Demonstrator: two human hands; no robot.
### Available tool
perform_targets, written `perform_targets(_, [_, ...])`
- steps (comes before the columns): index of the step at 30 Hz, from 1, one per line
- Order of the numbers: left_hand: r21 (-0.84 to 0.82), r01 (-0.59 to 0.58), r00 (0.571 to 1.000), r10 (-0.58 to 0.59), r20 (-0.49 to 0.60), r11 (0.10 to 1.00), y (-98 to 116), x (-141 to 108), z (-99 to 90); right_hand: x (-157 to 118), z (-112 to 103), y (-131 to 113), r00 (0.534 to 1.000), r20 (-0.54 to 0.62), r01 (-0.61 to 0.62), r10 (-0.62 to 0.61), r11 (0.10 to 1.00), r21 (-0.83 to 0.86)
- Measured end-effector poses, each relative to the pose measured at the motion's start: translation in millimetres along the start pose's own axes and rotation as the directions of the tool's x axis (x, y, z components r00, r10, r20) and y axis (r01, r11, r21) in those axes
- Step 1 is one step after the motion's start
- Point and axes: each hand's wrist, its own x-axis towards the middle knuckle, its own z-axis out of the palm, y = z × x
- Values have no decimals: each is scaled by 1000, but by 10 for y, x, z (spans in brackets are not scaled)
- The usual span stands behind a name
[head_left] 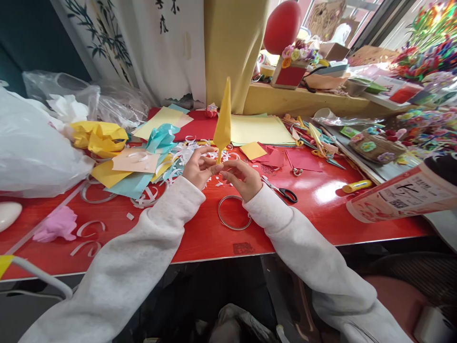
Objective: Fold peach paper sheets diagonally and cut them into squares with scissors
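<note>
A folded piece of yellow paper [223, 121], long and pointed like a leaf, stands upright between my hands. Its narrow lower end is pinched by the thumb and fingers of my left hand [199, 167]. My right hand [244, 178] meets it from the other side, thumb and forefinger closed at the same narrow end; the exact contact is partly hidden by the fingers. Below the hands a thin wire ring [234, 227] lies on the red table [207, 238]. Black-handled scissors [287, 194] rest just right of my right wrist.
White paper strips [183, 151] and coloured sheets [130, 183] cover the left side. Pale yellow sheets [262, 129] and red paper pieces [303, 159] lie behind. A large paper cup [400, 195] leans at right, near a yellow tube [357, 186]. A white plastic bag [35, 143] bulges at left.
</note>
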Motion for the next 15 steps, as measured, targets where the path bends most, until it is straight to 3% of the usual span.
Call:
perform_targets(8, [175,16,999,-22,34,984,35,-70,30,28,-21,13,992,91,98,-88,988,-117])
perform_targets(12, [285,29,999,-35,18,958,62,-105,55,55,-77,2,967,247,117,-66,973,-199])
perform_targets(15, [301,32,999,-36,9,953,77,-93,70,64,-159,-13,936,333,217,-117,934,-283])
